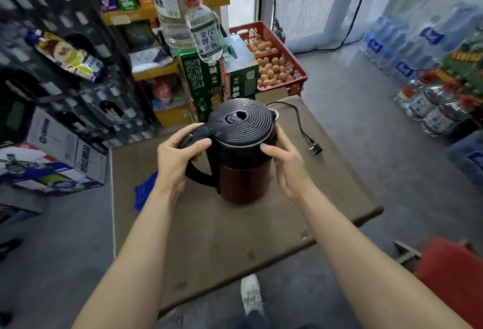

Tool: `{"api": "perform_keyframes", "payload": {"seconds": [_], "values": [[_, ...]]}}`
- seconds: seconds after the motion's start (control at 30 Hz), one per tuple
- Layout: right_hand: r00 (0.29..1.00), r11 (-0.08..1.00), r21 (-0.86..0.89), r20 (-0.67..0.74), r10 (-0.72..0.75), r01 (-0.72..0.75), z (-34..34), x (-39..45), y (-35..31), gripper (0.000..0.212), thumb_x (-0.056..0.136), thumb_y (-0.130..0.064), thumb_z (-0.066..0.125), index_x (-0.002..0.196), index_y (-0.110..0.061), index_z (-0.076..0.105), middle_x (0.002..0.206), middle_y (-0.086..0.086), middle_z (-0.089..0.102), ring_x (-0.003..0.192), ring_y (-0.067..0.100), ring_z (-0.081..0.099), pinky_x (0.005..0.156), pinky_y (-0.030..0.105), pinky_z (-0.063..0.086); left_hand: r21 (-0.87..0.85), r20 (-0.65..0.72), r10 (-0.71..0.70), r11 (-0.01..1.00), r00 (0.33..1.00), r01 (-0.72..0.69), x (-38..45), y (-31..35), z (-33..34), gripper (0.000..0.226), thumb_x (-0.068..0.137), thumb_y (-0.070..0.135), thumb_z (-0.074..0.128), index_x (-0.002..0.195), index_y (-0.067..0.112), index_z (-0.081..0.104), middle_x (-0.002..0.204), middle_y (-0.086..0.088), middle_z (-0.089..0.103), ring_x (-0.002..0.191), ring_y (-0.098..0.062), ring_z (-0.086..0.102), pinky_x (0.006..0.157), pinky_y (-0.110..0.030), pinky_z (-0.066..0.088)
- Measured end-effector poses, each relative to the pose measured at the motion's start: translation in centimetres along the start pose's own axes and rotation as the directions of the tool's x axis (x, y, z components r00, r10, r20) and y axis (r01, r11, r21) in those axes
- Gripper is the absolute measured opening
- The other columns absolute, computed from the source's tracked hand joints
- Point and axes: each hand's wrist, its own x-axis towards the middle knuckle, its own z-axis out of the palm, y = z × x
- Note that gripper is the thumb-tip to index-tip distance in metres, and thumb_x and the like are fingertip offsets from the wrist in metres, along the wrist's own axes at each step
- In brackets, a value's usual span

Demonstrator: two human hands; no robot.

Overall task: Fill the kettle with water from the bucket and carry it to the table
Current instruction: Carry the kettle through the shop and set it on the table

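Observation:
A dark red kettle (244, 169) with a black ribbed lid and black handle stands upright on the brown table (235, 229), lid closed. My left hand (177, 156) wraps the top of the handle, thumb resting near the lid's hinge. On the kettle's right side, my right hand (286, 161) presses its fingers against the upper wall. No bucket is in view.
A black power cord with plug (304, 130) lies on the table behind the kettle. A blue cloth (145, 192) hangs at the table's left edge. Behind stand green boxes with bottles (206, 33), a red crate of eggs (274, 64), shelves at left, and bottled water packs at right. A red stool (452, 271) sits at lower right.

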Motion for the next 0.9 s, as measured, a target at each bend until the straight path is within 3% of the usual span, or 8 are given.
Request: {"api": "perform_keyframes", "payload": {"seconds": [0.2,0.33,0.57,0.8,0.9], "values": [[0.997,0.999,-0.001,0.056,0.049,-0.049,-1.2,3.5,-0.2,0.067,0.087,0.012,0.051,0.149,-0.012,0.044,0.134,-0.004,0.064,0.115,-0.002,0.064,0.09,0.014,0.05,-0.021,-0.051,-0.016,1.0,0.999,0.015,1.7,-0.7,1.3,0.048,0.053,0.023,0.087,0.1,0.026,0.078,0.088,-0.002,0.074,0.07,-0.014,0.061,0.067,-0.027,0.049],[0.992,0.998,-0.002,0.112,0.066,-0.066,-2.5,5.1,-0.1,0.066,0.086,0.009,0.052,0.147,-0.015,0.046,0.139,-0.003,0.062,0.12,0.001,0.062,0.092,0.015,0.049,0.001,-0.093,0.008,1.0,0.996,-0.008,2.1,-1.6,2.3,0.052,0.053,0.025,0.089,0.104,0.022,0.077,0.101,-0.009,0.076,0.087,-0.02,0.066,0.076,-0.035,0.049],[0.973,0.995,0.041,0.219,0.077,-0.088,-4.9,5.9,0.4,0.074,0.086,0.01,0.052,0.155,-0.012,0.036,0.153,0.004,0.051,0.14,0.014,0.048,0.1,0.016,0.047,0.018,-0.169,0.037,0.999,0.985,-0.034,1.5,-2.8,3.6,0.05,0.053,0.025,0.089,0.102,0.023,0.077,0.096,-0.003,0.077,0.087,-0.02,0.066,0.073,-0.035,0.049],[0.949,0.993,-0.028,0.292,0.119,-0.116,-5.5,5.8,0.6,0.078,0.083,0.0,0.06,0.155,-0.016,0.036,0.151,-0.005,0.053,0.139,0.007,0.048,0.115,0.028,0.037,0.032,-0.199,0.01,0.999,0.98,-0.004,0.4,-3.7,2.8,0.048,0.055,0.025,0.09,0.102,0.027,0.077,0.095,0.003,0.077,0.082,-0.015,0.065,0.072,-0.031,0.051],[0.946,0.991,-0.056,0.295,0.135,-0.124,-5.8,5.0,0.9,0.075,0.088,0.003,0.059,0.156,-0.019,0.036,0.147,-0.013,0.056,0.134,-0.001,0.051,0.11,0.021,0.04,0.043,-0.171,-0.003,0.999,0.985,0.01,-0.5,-4.2,2.4,0.057,0.048,0.035,0.093,0.102,0.026,0.077,0.093,0.005,0.076,0.08,-0.01,0.066,0.069,-0.024,0.052]]}}
